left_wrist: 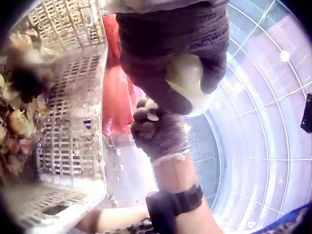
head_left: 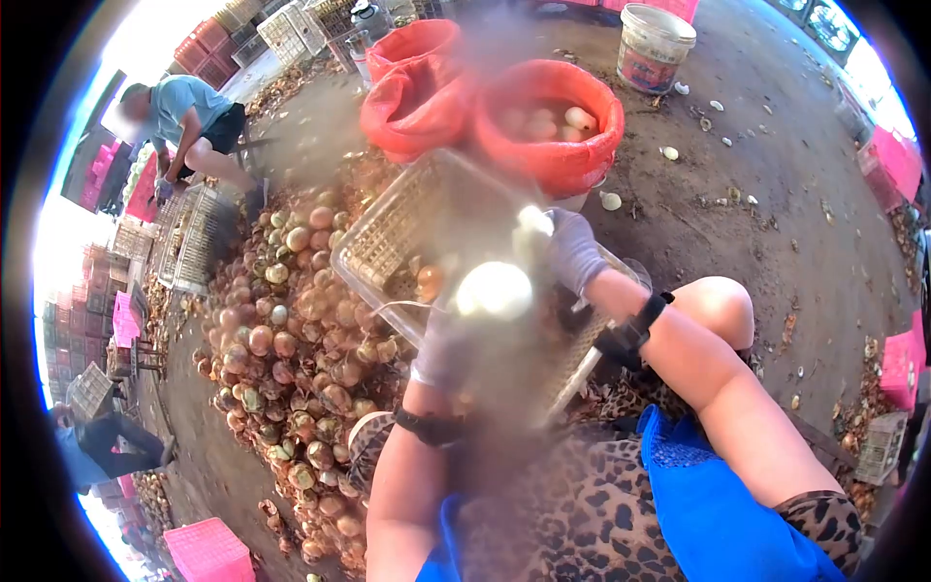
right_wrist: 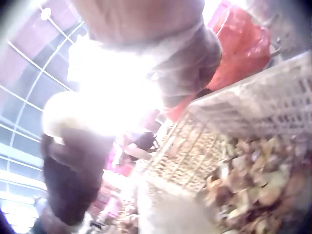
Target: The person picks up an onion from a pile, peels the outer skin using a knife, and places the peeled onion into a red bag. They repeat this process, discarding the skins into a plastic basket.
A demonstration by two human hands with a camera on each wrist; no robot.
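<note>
A pale peeled onion (head_left: 495,290) sits in the gloved left hand (head_left: 448,341), above a plastic crate (head_left: 373,228). The left wrist view has the left hand (left_wrist: 173,48) with fingers and thumb curled round the onion (left_wrist: 185,77). Beyond it, the gloved right hand (left_wrist: 161,134) has curled fingers around something small and pale. In the head view the right hand (head_left: 574,250) is beside the onion, with a bright, glared spot at its fingertips. Glare in the right wrist view hides what the right hand (right_wrist: 180,63) pinches; the onion (right_wrist: 63,114) shows in the left hand (right_wrist: 73,170).
A heap of unpeeled onions (head_left: 301,359) lies left of the crate. Beyond the crate stand a red-lined bucket (head_left: 601,145) holding pale onions, a red bag (head_left: 412,116) and a white bucket (head_left: 655,48). Another person (head_left: 194,116) bends at the upper left.
</note>
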